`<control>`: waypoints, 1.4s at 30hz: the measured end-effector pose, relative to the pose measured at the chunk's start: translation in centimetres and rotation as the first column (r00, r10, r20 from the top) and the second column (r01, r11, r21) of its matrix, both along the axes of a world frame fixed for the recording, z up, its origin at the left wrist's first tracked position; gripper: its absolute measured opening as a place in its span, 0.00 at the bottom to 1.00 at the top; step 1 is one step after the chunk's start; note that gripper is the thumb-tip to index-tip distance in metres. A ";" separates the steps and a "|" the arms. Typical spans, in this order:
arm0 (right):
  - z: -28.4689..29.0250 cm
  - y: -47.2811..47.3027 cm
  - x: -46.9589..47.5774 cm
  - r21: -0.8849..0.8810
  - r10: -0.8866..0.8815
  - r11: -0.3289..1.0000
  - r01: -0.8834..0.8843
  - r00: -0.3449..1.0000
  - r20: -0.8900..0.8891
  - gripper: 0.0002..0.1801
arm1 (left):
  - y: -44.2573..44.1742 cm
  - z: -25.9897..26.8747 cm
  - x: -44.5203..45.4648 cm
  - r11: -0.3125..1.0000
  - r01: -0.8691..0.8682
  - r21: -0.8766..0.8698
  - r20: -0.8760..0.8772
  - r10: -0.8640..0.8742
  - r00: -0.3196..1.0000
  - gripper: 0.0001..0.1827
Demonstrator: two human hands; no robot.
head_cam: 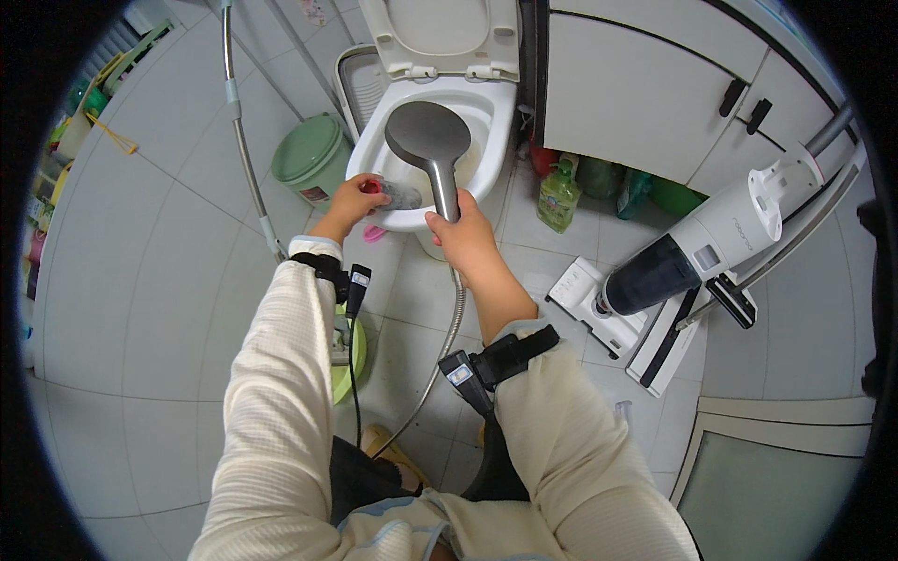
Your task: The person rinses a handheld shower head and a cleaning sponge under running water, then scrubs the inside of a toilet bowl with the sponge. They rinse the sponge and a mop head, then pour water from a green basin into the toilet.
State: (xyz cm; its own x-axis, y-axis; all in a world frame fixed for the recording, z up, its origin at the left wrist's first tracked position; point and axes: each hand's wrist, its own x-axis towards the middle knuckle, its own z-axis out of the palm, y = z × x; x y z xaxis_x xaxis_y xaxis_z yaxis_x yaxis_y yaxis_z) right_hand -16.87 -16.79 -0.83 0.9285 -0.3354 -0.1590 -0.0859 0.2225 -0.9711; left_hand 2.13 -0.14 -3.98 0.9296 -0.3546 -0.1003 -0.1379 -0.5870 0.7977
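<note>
My right hand [463,228] grips the handle of a grey shower head [428,133], whose broad round head is over the toilet bowl [501,137]. A metal hose [456,315] hangs from the handle down to the floor. My left hand [354,203] holds a greyish, see-through cylindrical part with a red end [401,196] at the bowl's front left rim, tilted over the bowl. Whether water is running cannot be told. The toilet seat and lid [442,35] stand raised behind the bowl.
A green lidded bin [312,158] is left of the toilet. At right are a green liquid bottle [559,196] below a white cabinet [631,91] and a white upright floor cleaner [722,224]. A light-green basin [359,357] is partly hidden by my left arm.
</note>
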 end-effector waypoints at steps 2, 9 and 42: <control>0.1 -0.1 -0.1 0.053 0.022 0.998 -0.022 1.000 0.011 0.19 | -0.1 0.0 0.0 1.000 -0.009 0.000 -0.004 0.009 1.000 0.25; 0.2 -0.1 0.0 -0.005 0.026 1.000 -0.026 1.000 -0.015 0.19 | 0.1 0.0 0.4 0.999 -0.003 -0.049 -0.085 -0.001 0.996 0.30; -1.3 0.2 1.2 -0.208 -0.261 0.938 0.277 0.960 0.102 0.28 | 0.7 1.1 0.4 0.886 -0.390 -0.250 -0.227 0.338 0.913 0.24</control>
